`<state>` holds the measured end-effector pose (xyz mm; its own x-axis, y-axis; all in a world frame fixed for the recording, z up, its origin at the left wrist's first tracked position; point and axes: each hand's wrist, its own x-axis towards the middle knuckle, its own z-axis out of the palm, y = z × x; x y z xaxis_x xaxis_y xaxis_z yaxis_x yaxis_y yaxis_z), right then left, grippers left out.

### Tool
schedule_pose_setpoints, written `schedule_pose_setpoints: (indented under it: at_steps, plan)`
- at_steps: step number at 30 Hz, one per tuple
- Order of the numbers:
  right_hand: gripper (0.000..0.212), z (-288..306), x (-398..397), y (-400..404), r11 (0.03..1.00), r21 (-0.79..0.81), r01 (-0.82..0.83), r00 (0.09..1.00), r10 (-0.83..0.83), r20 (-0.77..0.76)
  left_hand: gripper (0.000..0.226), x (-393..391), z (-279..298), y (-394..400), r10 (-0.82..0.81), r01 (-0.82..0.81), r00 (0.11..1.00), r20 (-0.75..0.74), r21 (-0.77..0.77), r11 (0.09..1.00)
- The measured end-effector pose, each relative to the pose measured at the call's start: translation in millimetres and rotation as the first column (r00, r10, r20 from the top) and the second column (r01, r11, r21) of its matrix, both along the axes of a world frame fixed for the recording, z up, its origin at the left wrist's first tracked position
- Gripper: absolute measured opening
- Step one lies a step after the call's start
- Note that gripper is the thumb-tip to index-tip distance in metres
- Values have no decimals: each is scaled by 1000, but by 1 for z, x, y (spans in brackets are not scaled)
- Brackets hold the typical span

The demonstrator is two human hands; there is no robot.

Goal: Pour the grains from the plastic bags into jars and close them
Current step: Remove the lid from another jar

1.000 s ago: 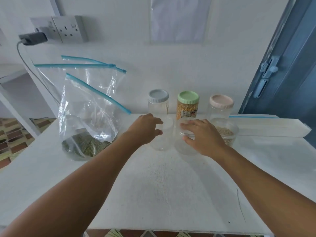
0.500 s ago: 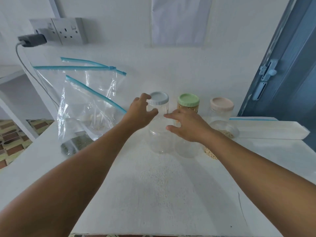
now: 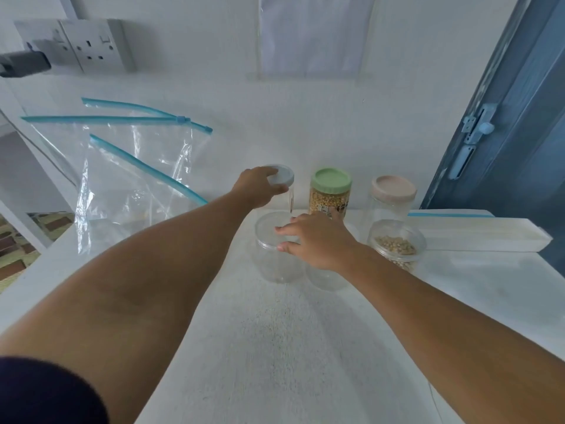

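left hand (image 3: 256,191): grips grey lid (image 3: 279,178) of upright rear jar
right hand (image 3: 318,240): fingers spread loose over open clear jar (image 3: 275,249), upright on worktop (image 3: 275,347)
green-lid jar (image 3: 330,191): label unreadable

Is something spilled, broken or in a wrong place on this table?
Nothing looks spilled or broken. All jars stand upright: three lidless in front, one holding grains. The left hand grips the grey lid of a back jar.

It looks like a home: a white desk (image 3: 275,347) by a wall plug socket (image 3: 91,47), a blue door (image 3: 526,133), food jars (image 3: 330,191).
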<state>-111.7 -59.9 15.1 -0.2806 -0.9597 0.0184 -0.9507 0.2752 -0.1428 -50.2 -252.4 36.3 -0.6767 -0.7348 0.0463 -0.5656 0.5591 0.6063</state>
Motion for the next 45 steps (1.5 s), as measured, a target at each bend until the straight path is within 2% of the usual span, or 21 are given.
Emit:
schedule_pose_setpoints:
  at_steps: [2, 6, 11, 14, 17, 19, 23, 25, 29, 33, 35, 37, 39, 40, 43, 45]
  plan:
    - [48, 1, 0, 0, 1000, 0, 2, 1000, -2, 11, 61, 1, -3, 0, -3, 4, 1000, 24, -71, 997]
    - [48, 1, 0, 2, 1000, -13, 7, 1000, -7, 15, 61, 14, -6, -4, 73, -72, 997, 3, -64, 995]
    - [50, 1, 0, 4, 1000, -13, 11, 1000, -10, 24, 57, 42, -1, -4, 107, -99, 992, 64, -115, 988]
    - [47, 1, 0, 2, 1000, -11, 26, 1000, -26, 10, 46, 63, 1, 9, 102, -72, 982, 161, -183, 981]
    - [44, 0, 1, 1, 999, 13, 50, 999, -51, 17, 38, 82, -1, 19, 114, -87, 985, 133, -194, 977]
    - [45, 0, 0, -2, 997, 24, 69, 998, -69, 10, 38, 88, 0, 25, 159, -125, 973, 167, -198, 972]
    - [48, -1, -5, -8, 992, 45, 116, 993, -117, 18, 54, 104, -1, 39, 143, -95, 967, 212, -221, 971]
    - [49, -3, -6, -11, 991, 56, 123, 992, -124, 15, 69, 115, -4, 50, 130, -81, 962, 238, -207, 975]
    - [50, -3, -8, -15, 989, 59, 135, 991, -136, 10, 59, 130, -8, 76, 138, -126, 986, 97, -119, 985]
    - [55, -4, -4, -15, 994, -6, 114, 992, -114, -58, 65, 141, -12, 95, 99, -93, 994, 37, -145, 985]
    - [57, -4, 1, -14, 985, -159, 68, 998, -66, 14, 76, 146, -16, 99, 87, -89, 996, -30, -113, 990]
    - [54, 6, 9, -13, 952, -297, 75, 968, 2, 252, 110, 149, -20, 104, 68, -75, 991, -113, -61, 995]
    - [49, 19, 19, -13, 948, -298, 115, 890, 36, 455, 139, 150, -24, 104, 88, -86, 982, -166, 14, 996]
    - [51, 25, 25, -13, 961, -258, 100, 879, 36, 476, 146, 150, -26, 101, 105, -96, 976, -191, 57, 994]
    - [77, 36, 41, -11, 994, -109, 26, 921, 18, 388, 149, 148, -34, 85, 119, -84, 959, -258, 143, 986]
    - [83, 37, 48, -12, 993, -113, 25, 947, 13, 322, 147, 148, -39, 75, 103, -17, 940, -324, 260, 966]
